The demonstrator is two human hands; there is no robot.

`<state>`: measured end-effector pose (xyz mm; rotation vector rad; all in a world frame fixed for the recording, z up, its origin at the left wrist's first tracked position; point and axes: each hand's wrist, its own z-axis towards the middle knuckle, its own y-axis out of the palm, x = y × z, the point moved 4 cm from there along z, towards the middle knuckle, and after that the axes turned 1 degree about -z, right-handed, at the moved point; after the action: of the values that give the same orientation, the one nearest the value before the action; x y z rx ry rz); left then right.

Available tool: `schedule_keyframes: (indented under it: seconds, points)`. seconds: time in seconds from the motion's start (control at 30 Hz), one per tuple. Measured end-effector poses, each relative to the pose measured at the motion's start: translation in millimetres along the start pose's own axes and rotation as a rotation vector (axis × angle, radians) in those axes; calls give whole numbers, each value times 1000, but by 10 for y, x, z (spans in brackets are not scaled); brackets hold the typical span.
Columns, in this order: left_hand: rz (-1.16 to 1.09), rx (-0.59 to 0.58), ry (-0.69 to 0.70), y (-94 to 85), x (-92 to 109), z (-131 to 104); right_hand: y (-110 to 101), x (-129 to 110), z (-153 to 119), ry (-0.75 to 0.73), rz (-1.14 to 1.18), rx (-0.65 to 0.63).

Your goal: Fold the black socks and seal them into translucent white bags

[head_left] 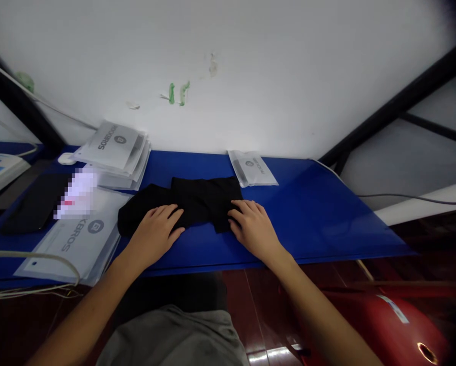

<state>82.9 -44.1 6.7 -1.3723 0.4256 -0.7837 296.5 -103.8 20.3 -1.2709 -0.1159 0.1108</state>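
Note:
A dark piece of black fabric (pixel 197 195), bunched at its left end and flatter at its right, lies across the blue table; its exact kind cannot be made out. My left hand (pixel 155 231) rests on the fabric's left part, palm down, with fingers apart. At the right edge of the cloth is my right hand (pixel 252 226), its slightly bent fingers spread and their tips touching the fabric. Neither hand visibly grips it.
The blue table (pixel 319 218) meets a white wall. Behind the fabric lies a frosted printed pouch (pixel 252 170). Stacked pouches (pixel 113 150) and more flat pouches (pixel 75 244) are at left, near a black phone-like slab (pixel 33 203) and white cables (pixel 33 254). A red stool (pixel 376 325) stands below right.

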Motion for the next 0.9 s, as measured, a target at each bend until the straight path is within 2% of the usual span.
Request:
schedule_keyframes:
  seconds: [0.13,0.3,0.5,0.67,0.77,0.9]
  points:
    - [14,7,3,11,0,-3,28,-72,-16,60,7,17]
    - [10,26,9,19,-14,-16,46,-124,-2,30,-41,4]
    - [-8,32,31,3,-20,-45,-180,207,-32,97,35,26]
    - [-47,71,70,-4,9,-81,-224,373,-58,187,-90,71]
    - [-62,115,74,-31,16,-97,-156,304,-76,208,-164,61]
    - [-79,152,56,-54,-3,-106,-96,112,-94,113,-125,72]
